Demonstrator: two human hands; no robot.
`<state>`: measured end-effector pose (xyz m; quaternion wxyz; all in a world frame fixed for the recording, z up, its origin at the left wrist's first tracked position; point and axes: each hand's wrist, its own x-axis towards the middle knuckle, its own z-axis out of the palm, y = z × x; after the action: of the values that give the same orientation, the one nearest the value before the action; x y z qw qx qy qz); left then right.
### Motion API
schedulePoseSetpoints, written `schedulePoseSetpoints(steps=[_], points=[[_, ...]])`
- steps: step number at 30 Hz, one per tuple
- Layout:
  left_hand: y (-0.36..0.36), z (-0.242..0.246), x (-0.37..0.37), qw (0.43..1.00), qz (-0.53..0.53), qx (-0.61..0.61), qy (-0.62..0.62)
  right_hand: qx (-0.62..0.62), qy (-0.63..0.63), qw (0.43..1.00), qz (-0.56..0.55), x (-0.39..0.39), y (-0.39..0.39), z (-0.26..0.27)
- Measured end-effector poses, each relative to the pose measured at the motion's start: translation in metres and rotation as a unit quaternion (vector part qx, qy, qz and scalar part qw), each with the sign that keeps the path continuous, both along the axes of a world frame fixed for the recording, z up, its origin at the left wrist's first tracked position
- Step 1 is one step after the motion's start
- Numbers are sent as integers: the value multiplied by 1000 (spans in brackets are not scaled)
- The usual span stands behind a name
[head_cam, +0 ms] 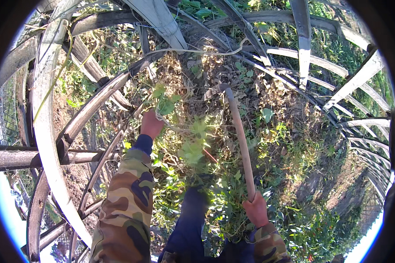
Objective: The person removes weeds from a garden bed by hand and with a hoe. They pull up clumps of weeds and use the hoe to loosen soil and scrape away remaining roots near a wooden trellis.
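My right hand (256,210) grips the lower end of a long wooden handle (239,134). At the far end of this hand tool is a dark fitting with a blade (215,90), close to the dry leaves; the blade's exact shape is hard to make out. On the left, my left hand (152,124) is closed around thin vine stems (172,127), with green leaves (166,104) hanging beside and above the fist. Blurred leafy vines (194,146) trail between my two arms, above my legs.
Weathered bamboo or wooden poles (110,87) form a crossing frame at the left. More slats (304,49) cross at the top and right. A pale dry vine (197,51) spans the upper middle. Low green plants (309,233) grow at the lower right, and dark-trousered legs (192,213) stand among foliage.
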<state>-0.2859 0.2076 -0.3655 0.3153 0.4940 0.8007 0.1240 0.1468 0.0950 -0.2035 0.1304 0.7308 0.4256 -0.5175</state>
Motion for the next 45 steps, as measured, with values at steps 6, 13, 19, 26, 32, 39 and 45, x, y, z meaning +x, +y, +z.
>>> schedulePoseSetpoints(steps=[6, 13, 19, 26, 32, 39, 45], points=[[-91, 99, 98, 995, 29, -97, 0, -13, 20, 990, -141, 48, -27, 48], [-123, 226, 144, 986, 49, 89, -132, -14, 45, 953, -301, 104, -50, 131], [-104, 342, 150, 979, 23, 128, -158, 16, 64, 922, -380, 161, -87, 184], [-60, 443, 223, 971, -181, 139, -75, 40, 4, 916, -399, 225, -158, 183], [-48, 477, 381, 896, -407, 44, -173, 176, -69, 967, 173, 284, -239, 157], [-26, 542, 542, 748, -556, 119, -342, 60, -88, 964, -242, 277, -236, 176], [129, 694, 578, 813, -223, 180, -508, 70, -101, 961, -248, 271, -223, 192]])
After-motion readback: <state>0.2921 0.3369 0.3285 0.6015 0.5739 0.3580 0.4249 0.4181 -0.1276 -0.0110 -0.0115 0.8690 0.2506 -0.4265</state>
